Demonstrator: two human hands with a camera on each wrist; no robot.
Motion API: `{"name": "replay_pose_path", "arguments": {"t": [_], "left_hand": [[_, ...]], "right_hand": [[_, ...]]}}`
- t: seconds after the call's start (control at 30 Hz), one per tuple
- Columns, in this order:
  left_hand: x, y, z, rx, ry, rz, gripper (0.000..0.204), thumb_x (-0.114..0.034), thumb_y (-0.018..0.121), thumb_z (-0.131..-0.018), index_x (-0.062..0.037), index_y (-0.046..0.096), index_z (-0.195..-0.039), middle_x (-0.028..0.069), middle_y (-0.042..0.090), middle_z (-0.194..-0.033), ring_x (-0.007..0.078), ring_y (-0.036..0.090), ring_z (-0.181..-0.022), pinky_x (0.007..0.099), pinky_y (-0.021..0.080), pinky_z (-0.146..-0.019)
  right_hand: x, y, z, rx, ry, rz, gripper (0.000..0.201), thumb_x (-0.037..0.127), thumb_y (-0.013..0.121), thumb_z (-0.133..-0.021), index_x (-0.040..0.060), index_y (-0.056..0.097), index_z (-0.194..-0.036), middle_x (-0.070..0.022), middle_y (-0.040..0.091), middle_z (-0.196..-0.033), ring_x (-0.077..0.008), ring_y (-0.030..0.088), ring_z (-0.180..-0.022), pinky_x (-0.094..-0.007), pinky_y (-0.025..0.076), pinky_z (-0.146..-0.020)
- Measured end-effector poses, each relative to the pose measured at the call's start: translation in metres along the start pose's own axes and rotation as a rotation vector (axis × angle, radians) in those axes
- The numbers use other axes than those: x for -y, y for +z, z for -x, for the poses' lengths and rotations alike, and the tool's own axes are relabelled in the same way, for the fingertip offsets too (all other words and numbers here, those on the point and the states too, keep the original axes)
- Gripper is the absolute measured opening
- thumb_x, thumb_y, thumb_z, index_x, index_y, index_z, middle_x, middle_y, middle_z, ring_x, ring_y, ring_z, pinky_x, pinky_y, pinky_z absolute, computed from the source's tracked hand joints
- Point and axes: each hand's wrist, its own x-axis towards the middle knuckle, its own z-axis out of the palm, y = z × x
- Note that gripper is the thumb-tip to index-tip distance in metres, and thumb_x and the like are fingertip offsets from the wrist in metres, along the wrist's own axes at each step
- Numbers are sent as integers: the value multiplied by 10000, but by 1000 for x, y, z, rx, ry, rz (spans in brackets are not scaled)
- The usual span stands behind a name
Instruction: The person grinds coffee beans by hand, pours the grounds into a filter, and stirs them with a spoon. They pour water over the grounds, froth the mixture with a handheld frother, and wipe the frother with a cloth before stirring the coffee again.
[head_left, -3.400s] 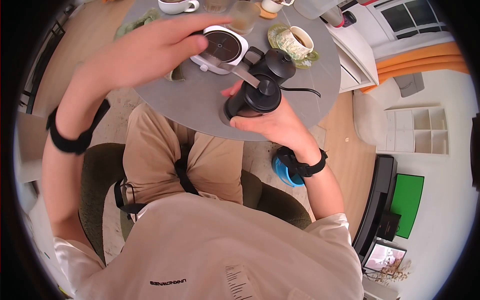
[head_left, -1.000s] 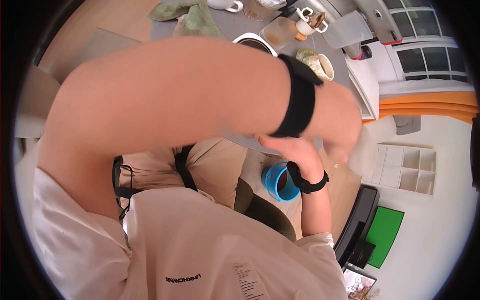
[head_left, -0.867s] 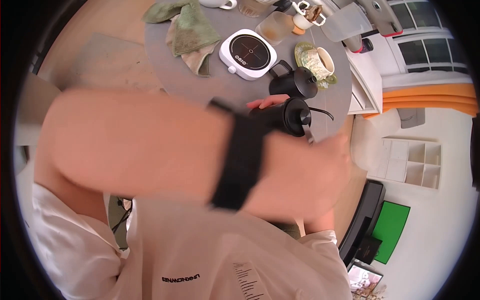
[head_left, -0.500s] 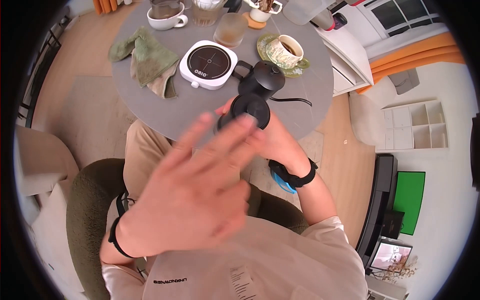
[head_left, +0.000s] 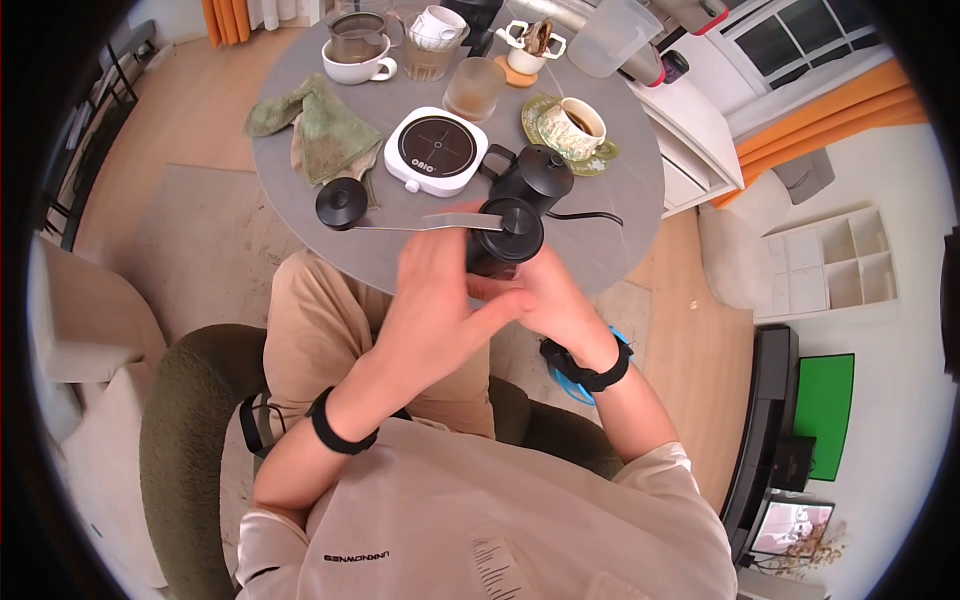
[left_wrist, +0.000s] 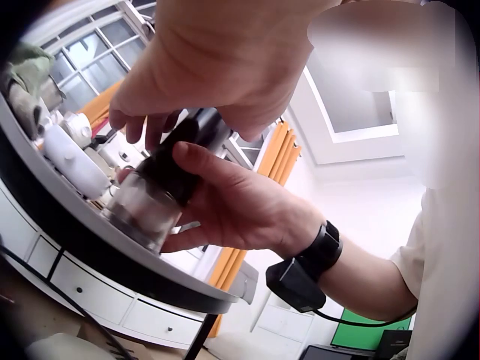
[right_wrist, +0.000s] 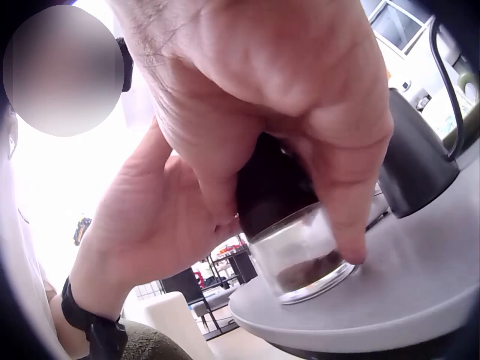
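A black hand coffee grinder [head_left: 505, 245] stands near the table's front edge, with a clear jar base [right_wrist: 300, 262] holding dark grounds. My right hand [head_left: 545, 290] grips its body, thumb on one side and fingers on the other. Cupped beside the grinder, my left hand [head_left: 435, 290] has its fingers extended under the crank arm [head_left: 430, 221] and its thumb out toward the right hand. It is slightly blurred. The crank's round knob [head_left: 342, 204] points left, with no hand on it. In the left wrist view, the left hand [left_wrist: 217, 67] arches over the grinder's upper part.
Behind the grinder stands a black gooseneck kettle [head_left: 530, 180], close to a white hot plate [head_left: 408, 183]. A patterned coffee cup [head_left: 565, 125] is at the right. A green cloth [head_left: 335, 130] lies left; glasses and white cups crowd the back. A blue bucket [head_left: 575, 388] sits below.
The left hand swept round with the crank, from the right across my front, then left the knob for the grinder's side. The crank arm now points left. The right hand kept its grip.
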Motion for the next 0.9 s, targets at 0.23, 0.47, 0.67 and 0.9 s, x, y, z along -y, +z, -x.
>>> {"name": "replay_pose_path", "arguments": {"t": [0.23,0.47,0.67,0.9], "left_hand": [[9,14,-32,87,-168,316,450,-184,823,-820,-18,652,-1202,150,690,-1188,321,719,-933,393,567,-823],[9,9,-39,211,-288,421,448,-163,815,-799,-16,642,-1185,125,717,-908,296,702,-808,359,556,-804],[12,10,-39,138,-277,512,292,-100,795,-814,-37,646,-1057,-50,611,-821,45,520,-747,254,477,-702],[13,-4,-41,223,-303,608,452,-91,799,-809,-49,602,-1213,-50,623,-910,45,555,-834,248,500,-775]], "right_hand": [[59,-41,26,205,170,1183,469,105,780,-887,59,623,-1327,-213,720,-1121,-408,677,-1067,-504,546,-900],[178,-18,-20,99,-569,1298,468,-39,688,-869,181,713,-1280,-108,733,-1224,-345,712,-1020,-402,590,-802],[159,22,-124,689,-549,1337,405,-32,667,-876,123,714,-1247,-96,714,-1235,-343,692,-1089,-454,566,-893],[133,-36,-154,545,-537,1290,296,32,640,-864,49,717,-1149,-171,746,-1035,-370,714,-997,-476,555,-858]]}}
